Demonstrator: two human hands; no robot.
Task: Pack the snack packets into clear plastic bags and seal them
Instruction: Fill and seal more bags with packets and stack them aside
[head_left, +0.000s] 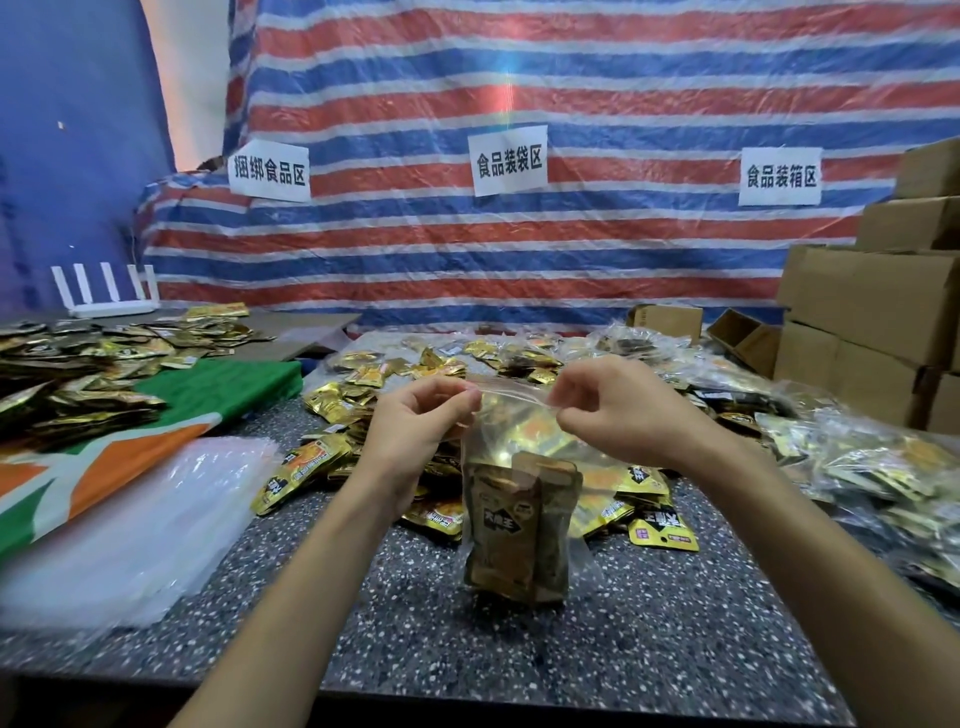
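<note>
Your left hand (415, 415) pinches one end of the zip-lock bag (519, 467)'s seal strip, your right hand (613, 410) the other. The strip runs level between them, the snack packets (514, 535) hanging below, so sealing likely means sliding inward.

Bare speckled tabletop (649, 639) lies near; loose packets (363, 395) crowd behind, filled bags (857, 462) right, empty bags (135, 525) left.
</note>
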